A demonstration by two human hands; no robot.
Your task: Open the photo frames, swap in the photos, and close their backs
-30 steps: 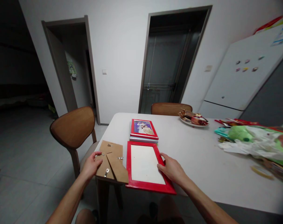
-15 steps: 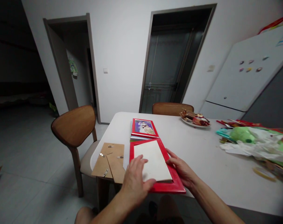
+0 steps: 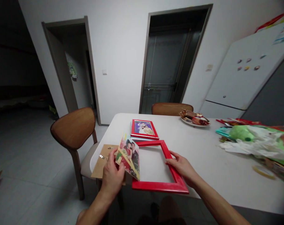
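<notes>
My left hand (image 3: 113, 171) pinches the edge of a colour photo (image 3: 129, 156) of a couple, tilted up over the left side of a red picture frame (image 3: 160, 187). My right hand (image 3: 182, 167) grips that frame by its right side, thumb on top. Through the frame's opening the white tabletop shows. Under my left hand and the photo lies a brown backing board (image 3: 98, 164) with metal clips, partly hidden. Just beyond the red frame, a framed photo (image 3: 144, 128) with a red border rests on top of a small stack.
The white table (image 3: 203, 175) has a plate (image 3: 195, 122) of wrapped items at the back. On the right lie a green and white plastic bag heap (image 3: 254, 140) and a roll of tape (image 3: 263, 172). Wooden chairs stand at left (image 3: 74, 128) and behind (image 3: 172, 108).
The photo, lying white side up in the red frame before, is now lifted out to the left by my left hand, its picture side showing. My right hand stays on the frame.
</notes>
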